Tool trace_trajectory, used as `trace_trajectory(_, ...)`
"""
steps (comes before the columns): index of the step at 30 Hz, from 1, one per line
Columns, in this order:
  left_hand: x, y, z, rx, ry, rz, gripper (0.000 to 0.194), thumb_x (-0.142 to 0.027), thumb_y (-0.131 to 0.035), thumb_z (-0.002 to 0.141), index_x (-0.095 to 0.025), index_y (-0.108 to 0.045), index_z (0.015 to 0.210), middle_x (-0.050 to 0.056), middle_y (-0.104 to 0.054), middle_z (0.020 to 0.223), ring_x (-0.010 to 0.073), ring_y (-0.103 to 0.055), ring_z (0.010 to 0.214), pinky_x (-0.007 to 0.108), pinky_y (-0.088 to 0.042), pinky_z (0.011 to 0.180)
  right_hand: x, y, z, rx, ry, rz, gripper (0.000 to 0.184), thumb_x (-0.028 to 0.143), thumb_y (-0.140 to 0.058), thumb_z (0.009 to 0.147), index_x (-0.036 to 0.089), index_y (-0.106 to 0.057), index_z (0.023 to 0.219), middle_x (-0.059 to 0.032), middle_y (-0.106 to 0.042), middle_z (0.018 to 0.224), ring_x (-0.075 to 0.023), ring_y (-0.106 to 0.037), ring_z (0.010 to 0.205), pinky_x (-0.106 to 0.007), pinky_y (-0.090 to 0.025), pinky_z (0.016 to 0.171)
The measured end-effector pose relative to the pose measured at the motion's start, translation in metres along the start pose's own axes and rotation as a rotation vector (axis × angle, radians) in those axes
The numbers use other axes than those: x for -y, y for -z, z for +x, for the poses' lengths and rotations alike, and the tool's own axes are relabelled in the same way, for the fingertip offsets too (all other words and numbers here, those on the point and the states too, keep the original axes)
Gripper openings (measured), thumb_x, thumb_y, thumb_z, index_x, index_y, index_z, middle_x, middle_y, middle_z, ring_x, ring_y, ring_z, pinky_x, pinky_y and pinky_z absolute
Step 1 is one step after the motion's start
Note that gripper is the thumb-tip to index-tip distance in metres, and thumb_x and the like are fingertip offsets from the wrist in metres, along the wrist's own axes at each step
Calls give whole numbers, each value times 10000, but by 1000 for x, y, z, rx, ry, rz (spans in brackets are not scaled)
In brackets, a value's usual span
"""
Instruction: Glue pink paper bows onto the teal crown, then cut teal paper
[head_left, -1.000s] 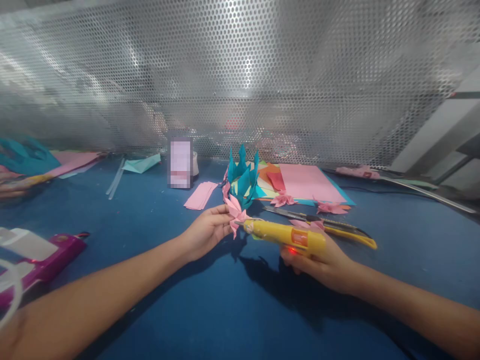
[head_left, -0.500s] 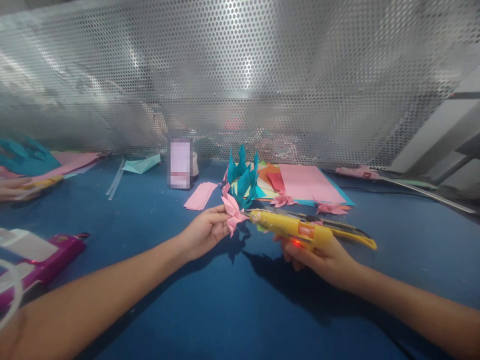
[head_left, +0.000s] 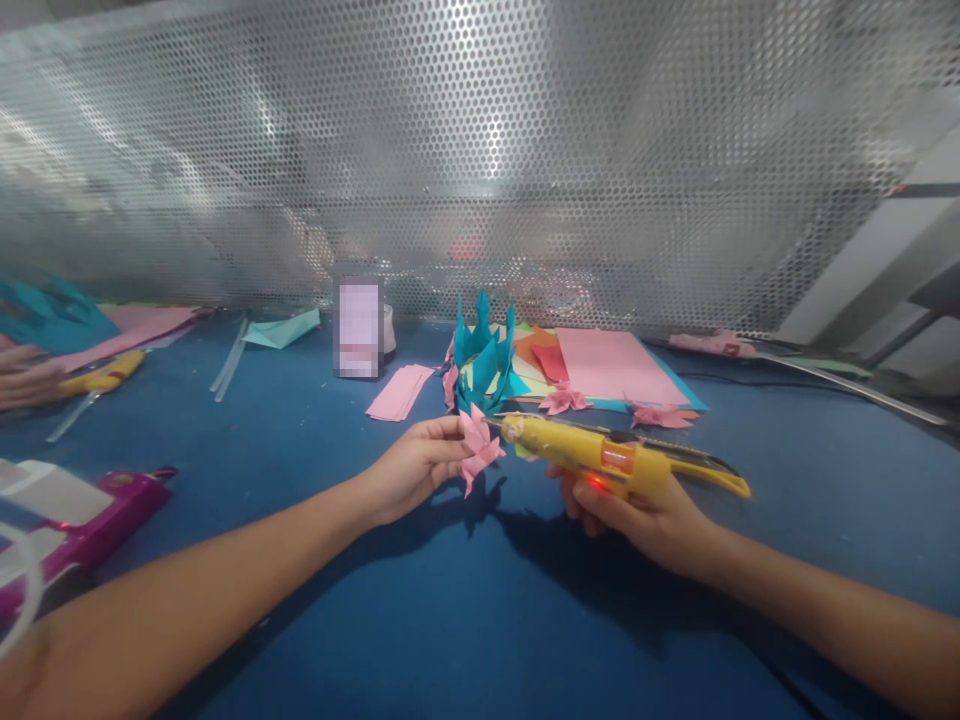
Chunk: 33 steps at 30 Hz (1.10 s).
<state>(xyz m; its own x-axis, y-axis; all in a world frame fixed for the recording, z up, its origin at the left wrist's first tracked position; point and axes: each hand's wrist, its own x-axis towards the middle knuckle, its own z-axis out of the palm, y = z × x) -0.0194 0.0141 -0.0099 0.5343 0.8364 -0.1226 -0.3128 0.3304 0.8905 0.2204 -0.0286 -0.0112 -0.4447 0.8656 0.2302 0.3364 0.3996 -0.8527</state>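
Between the fingertips of my left hand [head_left: 426, 465] is a pink folded paper flower [head_left: 478, 450], raised above the blue table. My right hand [head_left: 626, 510] is wrapped round a yellow hot glue gun [head_left: 577, 447] with a red light glowing near the thumb. The gun's metal nozzle points left and lies close to the flower's upper petals; I cannot tell if it touches them. Just behind the flower stands a teal folded paper piece [head_left: 486, 355] with tall points. Two more pink paper flowers, one of them [head_left: 565, 398] nearer the middle, lie to the right of it.
A stack of pink paper strips [head_left: 401, 392] lies left of centre, before an upright phone [head_left: 360, 328]. Coloured sheets [head_left: 619, 365] lie at the back. At left are a magenta device [head_left: 112, 515] and another person's hand [head_left: 30, 378] by a second yellow glue gun [head_left: 105, 375].
The pink flower has turned in my left fingers and sits slightly lower and to the right. My right hand has barely moved. At far left, the other person's glue gun has shifted right.
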Motion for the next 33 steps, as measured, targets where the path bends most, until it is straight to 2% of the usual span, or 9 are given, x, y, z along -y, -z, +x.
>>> trace_trajectory(6, 1, 1, 1, -7, -16, -28, 126, -83, -675, 656, -116, -672, 778, 76, -691, 824, 102, -594, 599, 199, -454, 538, 0, 0, -2, 11, 30, -4, 466, 598, -451, 858, 167, -613, 924, -13, -565, 631, -100, -544, 462, -212, -481, 443)
trace_trajectory(11, 1, 1, 1, 0, -36, -66, 80, -72, -665, 650, -113, -665, 718, 73, -687, 788, 109, -603, 613, 200, -463, 554, 0, 1, -2, -28, -20, 66, 482, 607, -474, 841, 157, -599, 963, -19, -580, 640, -101, -558, 466, -205, -476, 437)
trace_trajectory(13, 0, 2, 2, -56, -77, -113, 84, -57, -651, 644, -116, -660, 703, 69, -686, 772, 115, -615, 637, 199, -481, 583, 1, 1, -1, -44, -40, 80, 484, 609, -488, 831, 157, -599, 965, -21, -582, 644, -102, -561, 468, -206, -480, 441)
trace_trajectory(17, -4, 7, 7, -298, -203, -235, 129, -1, -597, 669, -117, -646, 697, 41, -668, 729, 80, -598, 609, 155, -487, 582, 2, 2, 0, -46, -48, 44, 467, 587, -507, 829, 147, -620, 939, -23, -583, 629, -103, -552, 462, -221, -487, 452)
trace_trajectory(19, -5, 9, 8, -369, -212, -261, 148, 16, -571, 691, -112, -643, 713, 35, -660, 718, 64, -580, 572, 144, -490, 574, 1, 2, 1, -39, -40, 34, 473, 583, -495, 838, 141, -623, 948, -27, -587, 628, -104, -550, 463, -222, -488, 455)
trace_trajectory(21, -5, 9, 7, -342, -170, -257, 150, 19, -567, 705, -109, -640, 731, 38, -658, 727, 59, -576, 560, 142, -494, 572, 0, 1, 1, -39, -32, 33, 488, 590, -483, 841, 138, -620, 965, -31, -588, 640, -104, -554, 474, -220, -491, 461)
trace_trajectory(26, -2, 2, 1, -113, -3, -199, 132, -7, -585, 694, -99, -645, 766, 83, -684, 799, 107, -630, 644, 172, -493, 573, -4, 0, 1, -14, 31, -4, 472, 578, -474, 855, 147, -626, 973, -24, -577, 644, -107, -551, 492, -222, -495, 473)
trace_trajectory(29, 0, 0, 0, -16, 13, -165, 133, -33, -590, 679, -83, -658, 781, 111, -695, 818, 130, -640, 657, 193, -482, 565, -5, 1, 1, -7, 73, -30, 443, 548, -469, 871, 149, -632, 970, -21, -572, 630, -109, -543, 488, -224, -487, 466)
trace_trajectory(33, 1, 2, 1, 25, 11, -161, 121, -44, -597, 671, -78, -660, 768, 104, -688, 781, 106, -608, 567, 188, -458, 522, -4, 0, 1, -2, 85, -39, 425, 534, -456, 884, 153, -621, 973, -19, -572, 637, -108, -540, 483, -225, -481, 460)
